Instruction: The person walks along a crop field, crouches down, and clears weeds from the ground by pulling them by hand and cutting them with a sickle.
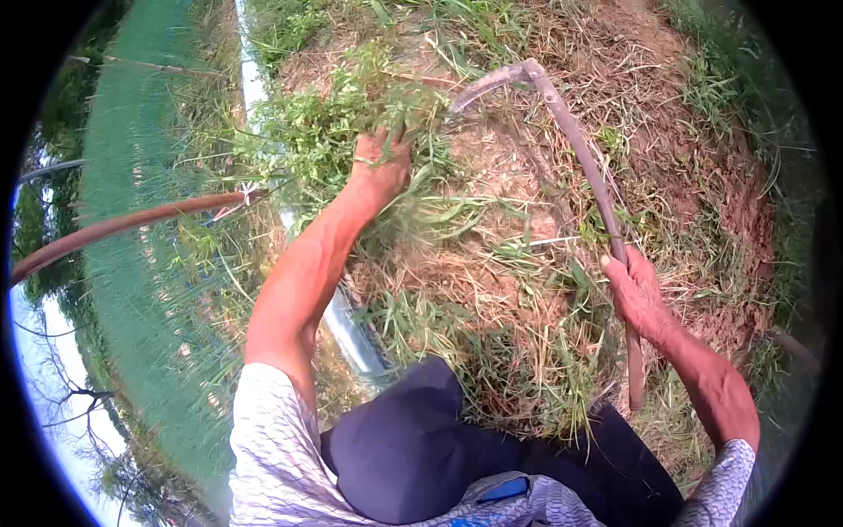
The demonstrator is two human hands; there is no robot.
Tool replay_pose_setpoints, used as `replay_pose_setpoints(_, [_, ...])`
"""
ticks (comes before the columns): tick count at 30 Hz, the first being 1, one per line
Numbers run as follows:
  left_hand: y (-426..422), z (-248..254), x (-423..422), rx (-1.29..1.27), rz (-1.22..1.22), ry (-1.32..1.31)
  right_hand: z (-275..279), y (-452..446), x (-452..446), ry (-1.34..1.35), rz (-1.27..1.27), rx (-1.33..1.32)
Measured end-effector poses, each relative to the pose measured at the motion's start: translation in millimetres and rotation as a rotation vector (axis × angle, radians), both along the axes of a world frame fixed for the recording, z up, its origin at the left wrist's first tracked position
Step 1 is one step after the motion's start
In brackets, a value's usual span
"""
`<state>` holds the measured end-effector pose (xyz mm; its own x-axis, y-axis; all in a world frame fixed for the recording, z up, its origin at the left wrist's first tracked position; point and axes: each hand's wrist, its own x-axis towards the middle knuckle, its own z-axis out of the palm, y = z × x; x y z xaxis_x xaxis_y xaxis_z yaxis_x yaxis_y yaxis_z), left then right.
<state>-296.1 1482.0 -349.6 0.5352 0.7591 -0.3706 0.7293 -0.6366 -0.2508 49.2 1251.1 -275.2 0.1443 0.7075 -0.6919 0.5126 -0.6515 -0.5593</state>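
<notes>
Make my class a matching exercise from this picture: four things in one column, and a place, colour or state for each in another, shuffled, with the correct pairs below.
Column one
1. sickle
2. trousers
3. pole
4. leafy plants

Column two
A. brown, curving in from the left edge
B. green, left of the blade
C. held in the right grip
D. dark, at the bottom

Pairs: 1-C, 2-D, 3-A, 4-B

Left hand point(384, 165) at 11 o'clock, among plants point(320, 132). Right hand point(637, 294) at 3 o'clock, around sickle handle point(578, 145); blade point(490, 83) at 1 o'clock. Pipe point(353, 338) from 11 to 7 o'clock; rod point(140, 216) beyond, at 9 o'clock.
</notes>
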Motion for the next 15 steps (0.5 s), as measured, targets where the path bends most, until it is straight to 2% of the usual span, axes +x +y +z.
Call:
replay_pose_setpoints(1, [6.1,-28.6,-30.4,0.203,0.01,-0.028,-11.2,8.5,-12.9,0.03,-0.013,0.049])
replay_pose_setpoints(2, [13.6,-16.2,-35.1,0.125,0.133,0.069,-20.2,18.5,-25.6,0.062,-0.025,0.101])
replay_pose_setpoints(5, [23.9,-8.4,-47.2,0.142,0.154,0.045,-41.4,40.9,-66.9,0.019,0.015,0.225])
replay_pose_setpoints(7, [27.8,-3.2,-47.8,0.054,0.155,0.157,-65.0,46.0,-87.4,-0.008,0.06,0.344])
replay_pose_setpoints(8, [30.6,-4.1,-51.2,0.061,0.153,0.158,-69.8,49.6,-96.0,-0.052,0.093,0.323])
replay_pose_setpoints(10, [28.5,-8.5,-64.1,0.066,0.142,-0.09,-69.0,45.9,-107.1,-0.1,0.108,0.18])
replay_pose_setpoints(11, [22.7,-5.8,-67.0,0.103,0.062,-0.211,-76.3,31.1,-102.5,-0.1,0.12,0.148])
replay_pose_setpoints(12, [14.9,-2.9,-70.6,0.104,0.066,-0.209,-84.4,12.3,-90.6,-0.102,0.134,0.121])
replay_pose_setpoints(14, [-26.8,25.8,-68.7,-0.054,0.12,-0.269,-71.6,-27.6,-60.4,-0.173,0.181,0.026])
replay_pose_setpoints(15, [-54.4,28.6,-76.1,-0.082,0.068,-0.307,-63.1,-46.5,-47.5,-0.154,0.155,-0.022])
